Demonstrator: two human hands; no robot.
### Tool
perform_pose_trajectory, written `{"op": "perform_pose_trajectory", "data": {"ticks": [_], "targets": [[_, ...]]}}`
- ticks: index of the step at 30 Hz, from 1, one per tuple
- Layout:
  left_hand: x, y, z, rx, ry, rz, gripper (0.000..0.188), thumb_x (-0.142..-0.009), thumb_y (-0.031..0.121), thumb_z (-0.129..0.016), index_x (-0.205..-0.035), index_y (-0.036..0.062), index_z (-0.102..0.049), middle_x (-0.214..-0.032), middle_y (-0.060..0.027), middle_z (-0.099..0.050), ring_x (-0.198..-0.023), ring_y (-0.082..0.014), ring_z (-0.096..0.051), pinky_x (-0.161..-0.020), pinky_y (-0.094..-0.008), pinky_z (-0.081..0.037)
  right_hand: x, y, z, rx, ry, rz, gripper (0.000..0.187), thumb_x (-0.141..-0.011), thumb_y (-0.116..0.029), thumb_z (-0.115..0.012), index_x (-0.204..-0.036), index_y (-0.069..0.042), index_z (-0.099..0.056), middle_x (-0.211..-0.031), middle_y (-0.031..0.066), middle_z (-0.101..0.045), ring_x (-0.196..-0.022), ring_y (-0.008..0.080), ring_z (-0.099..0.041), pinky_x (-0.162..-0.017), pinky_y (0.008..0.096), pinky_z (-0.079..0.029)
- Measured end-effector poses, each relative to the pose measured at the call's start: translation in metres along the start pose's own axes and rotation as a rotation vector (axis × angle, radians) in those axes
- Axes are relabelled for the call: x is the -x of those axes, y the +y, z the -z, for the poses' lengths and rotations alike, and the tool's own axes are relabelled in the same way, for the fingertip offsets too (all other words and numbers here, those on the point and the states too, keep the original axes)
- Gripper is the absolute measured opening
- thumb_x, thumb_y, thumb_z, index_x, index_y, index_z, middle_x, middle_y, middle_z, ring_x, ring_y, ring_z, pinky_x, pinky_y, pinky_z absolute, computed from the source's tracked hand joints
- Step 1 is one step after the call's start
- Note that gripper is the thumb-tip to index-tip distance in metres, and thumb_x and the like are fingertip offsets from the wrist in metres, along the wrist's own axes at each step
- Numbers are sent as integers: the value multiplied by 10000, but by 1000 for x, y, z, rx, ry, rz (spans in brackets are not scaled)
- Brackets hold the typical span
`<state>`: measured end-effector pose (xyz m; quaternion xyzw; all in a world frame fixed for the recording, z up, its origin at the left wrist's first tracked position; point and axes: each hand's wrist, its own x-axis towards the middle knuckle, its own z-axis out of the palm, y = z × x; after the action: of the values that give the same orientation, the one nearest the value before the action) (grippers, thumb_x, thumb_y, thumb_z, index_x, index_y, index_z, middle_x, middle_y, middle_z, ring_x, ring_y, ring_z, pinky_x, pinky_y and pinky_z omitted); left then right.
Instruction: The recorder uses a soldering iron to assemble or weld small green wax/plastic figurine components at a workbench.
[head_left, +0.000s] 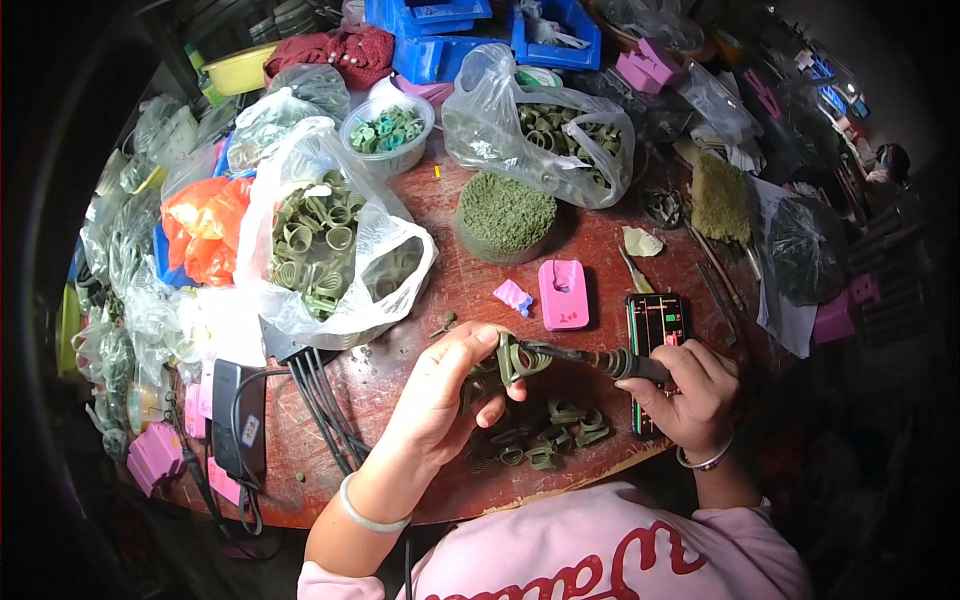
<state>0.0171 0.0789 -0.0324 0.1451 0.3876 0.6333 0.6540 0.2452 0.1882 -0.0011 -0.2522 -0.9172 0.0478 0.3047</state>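
At the left, an orange bag (pixel 208 230) is set beside a white plastic bag (pixel 385 318), in which many green curled pieces (pixel 325 235) are gathered. Nearer the middle, above the red worktop (pixel 455 290), a green looped piece (pixel 522 360) is held by the left hand (pixel 437 392), its thumb and fingers closed lightly about the piece's left side; whether a second piece is tucked beneath the fingers cannot be told. Below it, more loose green pieces (pixel 562 435) are heaped near the worktop's edge, and beyond it a pink block (pixel 565 297) is seen. From the right, the thin tip of a dark-handled tool (pixel 643 368) is brought to the piece—touching it or just beside it, which cannot be told. The handle is gripped between the thumb and curled fingers of the right hand (pixel 690 395), over a phone (pixel 650 318) lying on the worktop. By its waxy look, the looped piece is judged to be light, fairly stiff and easily snapped—the fine loops most of all—and perhaps a little slick; it is best taken by its broader outer band, with only slight pressure applied.
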Motion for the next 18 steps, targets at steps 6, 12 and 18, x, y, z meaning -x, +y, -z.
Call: {"op": "perform_pose_trajectory", "data": {"ticks": [6,12,18], "targets": [[0,1,-2,-5,18,0,269,-963,272,-486,-972,12,-558,-770,-116,-616,-580,-136,-559,-386,-196,-356,0,2,0,-5,22,21,366,-778,-353,-772,-799,-31,-598,-584,33,-478,-471,184,-481,-436,306,-363],[1,3,1,23,-31,6,259,-979,244,-474,-1003,2,-563,-811,-114,-642,-621,-116,-569,-444,-204,-410,-6,4,12,-26,37,-86,334,-772,-313,-787,-821,-36,-606,-593,41,-504,-471,167,-510,-445,304,-393],[1,2,-6,-17,59,-19,281,-956,273,-499,-1019,5,-555,-861,-125,-638,-626,-142,-590,-412,-194,-395,-24,15,-10,-18,17,-119,232,-855,-143,-694,-1033,-21,-611,-785,121,-573,-621,294,-591,-536,379,-460]]}}
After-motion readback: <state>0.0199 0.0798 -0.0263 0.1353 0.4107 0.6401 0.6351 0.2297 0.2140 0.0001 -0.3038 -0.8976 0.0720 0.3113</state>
